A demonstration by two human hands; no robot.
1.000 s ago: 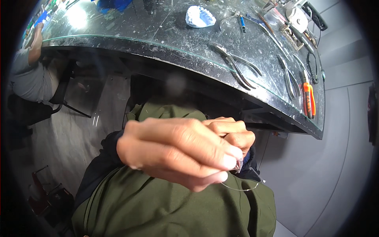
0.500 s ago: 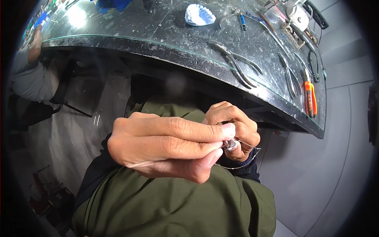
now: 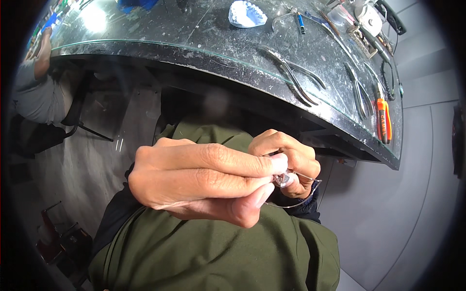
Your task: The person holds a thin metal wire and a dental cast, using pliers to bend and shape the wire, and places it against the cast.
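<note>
In front of my lap both hands are brought together. My left hand (image 3: 204, 177) is closed, its fingers and thumb pinching a thin bent metal wire (image 3: 296, 206) close to the tips. The wire loops out past the right fingers in a curve with a sharp corner. My right hand (image 3: 289, 157) is curled shut around a small grey metal tool (image 3: 282, 181), whose tip shows between the fingertips of both hands. The rest of that tool lies hidden in the fingers, so its kind is unclear.
On the dark glass-topped bench lie a blue-white dental cast (image 3: 246, 14), metal pliers (image 3: 293, 75), slimmer pliers (image 3: 358, 92), orange-handled pliers (image 3: 383, 119) and a blue pen-like tool (image 3: 301, 23). The bench edge runs beyond my hands. Another person's arm (image 3: 42, 56) is at far left.
Both hands keep their grip and shift very slightly. The metal tip between the fingers has turned a little. Bench items appear slightly displaced with the view.
</note>
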